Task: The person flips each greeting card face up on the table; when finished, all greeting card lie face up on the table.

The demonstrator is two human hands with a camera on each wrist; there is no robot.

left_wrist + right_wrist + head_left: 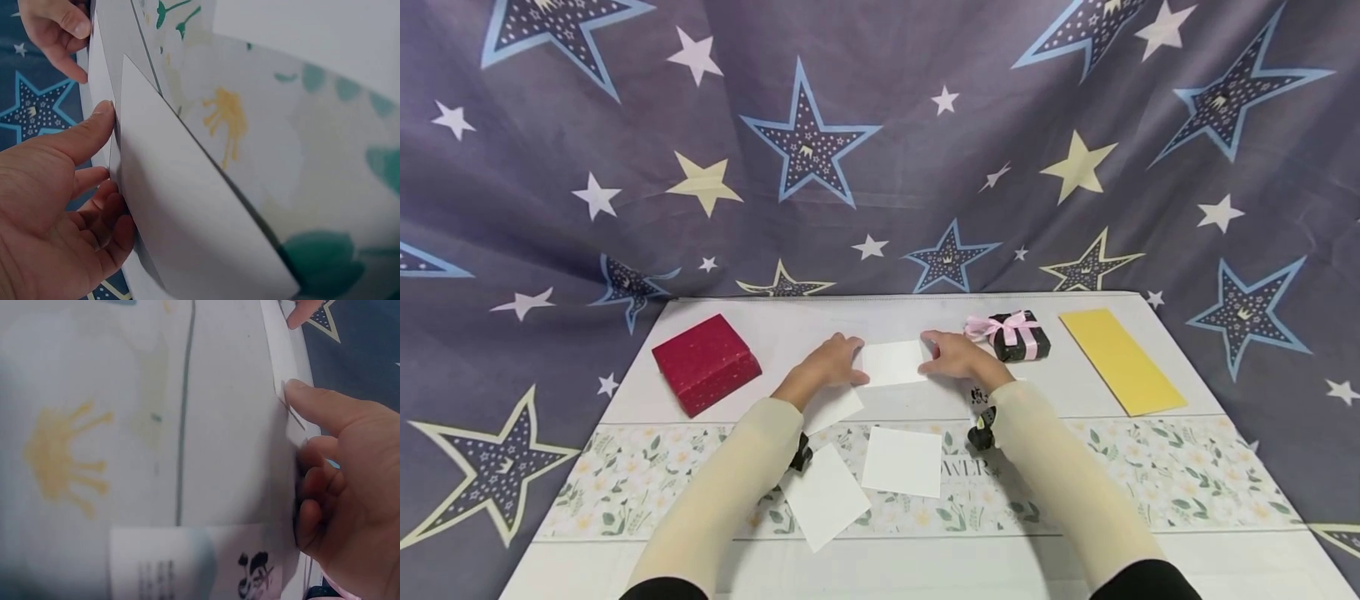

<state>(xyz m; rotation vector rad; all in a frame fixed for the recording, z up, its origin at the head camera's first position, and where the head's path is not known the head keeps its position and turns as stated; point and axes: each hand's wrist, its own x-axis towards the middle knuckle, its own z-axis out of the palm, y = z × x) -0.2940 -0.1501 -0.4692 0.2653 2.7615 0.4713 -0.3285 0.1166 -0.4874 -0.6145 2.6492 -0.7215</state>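
L hand (829, 363), R hand (959, 356) pinch white card (892, 364) @ ends, long axis approx. L-R.

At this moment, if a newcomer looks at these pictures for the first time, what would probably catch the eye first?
Probably the dark starry curtain behind the table comes first, as it fills much of the head view. Next would be the red box on the table's left side and the flat yellow rectangle on its right. Between them, the left hand and right hand hold a white card by opposite ends.
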